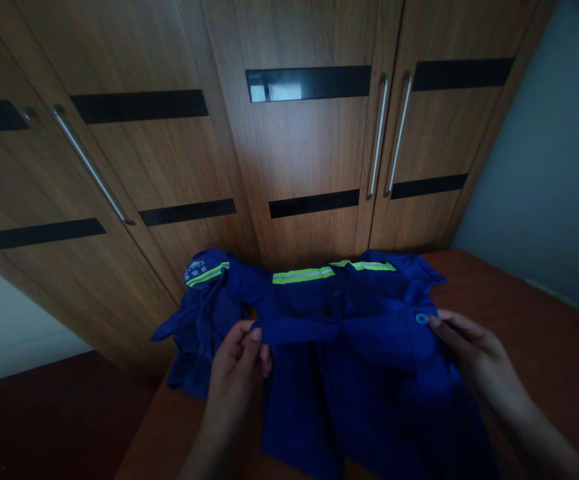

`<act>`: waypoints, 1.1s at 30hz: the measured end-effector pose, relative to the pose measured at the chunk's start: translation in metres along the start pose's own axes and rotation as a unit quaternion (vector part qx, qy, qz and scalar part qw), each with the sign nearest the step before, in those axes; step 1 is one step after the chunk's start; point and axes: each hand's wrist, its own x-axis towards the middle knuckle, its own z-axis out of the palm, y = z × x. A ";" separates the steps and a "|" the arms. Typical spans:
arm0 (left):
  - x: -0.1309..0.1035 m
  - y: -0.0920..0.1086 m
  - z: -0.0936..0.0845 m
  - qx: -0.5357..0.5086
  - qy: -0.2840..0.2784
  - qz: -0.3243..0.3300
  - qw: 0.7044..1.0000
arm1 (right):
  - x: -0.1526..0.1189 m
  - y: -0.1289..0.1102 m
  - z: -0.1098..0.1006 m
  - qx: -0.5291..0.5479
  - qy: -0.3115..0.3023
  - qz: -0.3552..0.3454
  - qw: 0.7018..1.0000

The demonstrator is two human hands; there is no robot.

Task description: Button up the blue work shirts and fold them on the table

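Wooden wardrobe [309, 140] behind; blue garment [369, 347] stretched between left hand [239, 357] and right hand [472, 347], each pinching its edge.

On my feed I saw a blue garment [379, 393], one edge stretched left to right, a round button [422, 319] at right, two panels draping nearward.

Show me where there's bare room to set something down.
The widest bare patch is the table's right side, bordered by the right hand, blue clothes and wall. A narrow strip lies front left, between the left hand and the table edge. The middle and back left are crowded with the clothes.
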 end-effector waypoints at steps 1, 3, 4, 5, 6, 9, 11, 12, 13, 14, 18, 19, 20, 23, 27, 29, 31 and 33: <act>-0.002 0.001 -0.002 0.035 -0.014 0.006 0.999 | 0.002 0.002 -0.006 -0.034 -0.008 -0.001 0.999; -0.004 -0.007 -0.005 0.124 -0.043 0.005 0.991 | 0.008 0.015 -0.015 -0.120 -0.034 -0.001 0.992; -0.004 -0.015 -0.007 0.194 -0.055 0.002 0.979 | 0.011 0.024 -0.019 -0.174 -0.050 -0.006 0.983; -0.004 -0.023 -0.008 0.284 -0.063 -0.002 0.957 | 0.014 0.033 -0.021 -0.231 -0.060 -0.019 0.971; -0.004 -0.032 -0.008 0.385 -0.067 -0.009 0.921 | 0.016 0.041 -0.022 -0.287 -0.060 -0.043 0.955; -0.002 -0.045 -0.007 0.618 -0.049 0.002 0.785 | 0.013 0.051 -0.017 -0.410 0.004 -0.176 0.895; -0.003 -0.041 -0.002 0.665 -0.023 0.067 0.744 | 0.002 0.044 -0.003 -0.433 0.045 -0.283 0.855; -0.004 -0.036 0.002 0.663 -0.015 0.114 0.740 | -0.006 0.039 0.007 -0.435 0.043 -0.326 0.839; -0.006 -0.031 0.008 0.652 -0.016 0.156 0.742 | -0.014 0.033 0.019 -0.434 0.025 -0.359 0.826; -0.009 -0.027 0.014 0.634 -0.030 0.188 0.750 | -0.023 0.028 0.032 -0.437 -0.005 -0.381 0.815; -0.014 -0.023 0.050 0.556 -0.142 0.230 0.786 | -0.044 0.026 0.081 -0.492 -0.105 -0.389 0.772; -0.013 -0.027 0.059 0.544 -0.160 0.231 0.790 | -0.045 0.030 0.089 -0.506 -0.116 -0.381 0.765; -0.012 -0.031 0.067 0.535 -0.171 0.231 0.795 | -0.043 0.035 0.094 -0.518 -0.123 -0.372 0.760; -0.005 -0.047 0.084 0.509 -0.166 0.231 0.812 | -0.034 0.054 0.098 -0.539 -0.122 -0.344 0.759; 0.000 -0.066 0.082 0.464 -0.140 0.225 0.845 | -0.024 0.075 0.088 -0.522 -0.108 -0.334 0.777; 0.000 -0.073 0.077 0.441 -0.149 0.222 0.857 | -0.022 0.082 0.084 -0.506 -0.122 -0.345 0.781; -0.001 -0.078 0.072 0.425 -0.159 0.221 0.863 | -0.022 0.085 0.082 -0.492 -0.134 -0.355 0.784; -0.001 -0.081 0.069 0.416 -0.163 0.221 0.867 | -0.022 0.087 0.081 -0.482 -0.139 -0.361 0.786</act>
